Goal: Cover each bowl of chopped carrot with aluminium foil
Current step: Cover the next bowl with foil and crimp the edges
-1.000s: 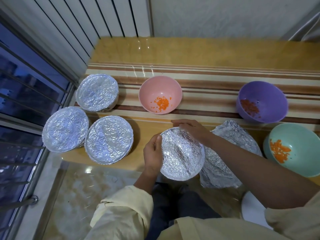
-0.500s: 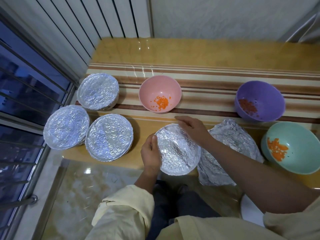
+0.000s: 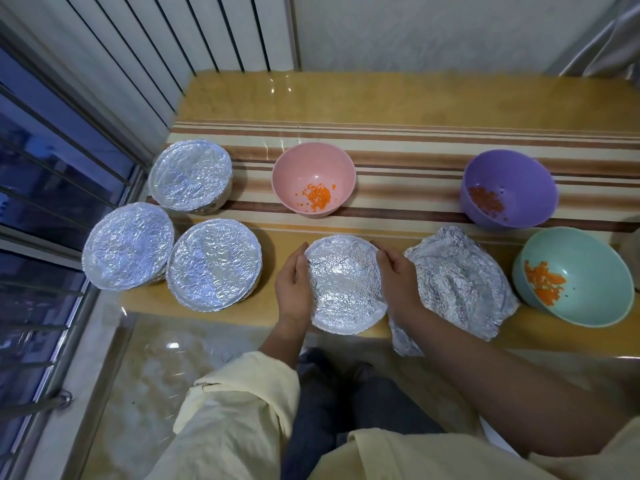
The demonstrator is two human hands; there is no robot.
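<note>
Both hands are clamped on the foil-covered bowl point(image 3: 346, 285) at the near edge of the worktop point(image 3: 398, 98) — the left hand point(image 3: 294, 282) cups its left side and the right hand point(image 3: 398, 275) its right, fingers curled over the foil at the rim. Three other wrapped bowls cluster at the left: one at the back point(image 3: 190, 174), one by the window point(image 3: 128, 245), one just beside the left hand point(image 3: 213, 265). A crumpled loose foil sheet point(image 3: 460, 282) lies just right of the right hand, while the pink bowl point(image 3: 313, 161), purple bowl point(image 3: 519, 178) and teal bowl point(image 3: 588, 271) stand uncovered, chopped carrot point(image 3: 317, 197) showing inside.
</note>
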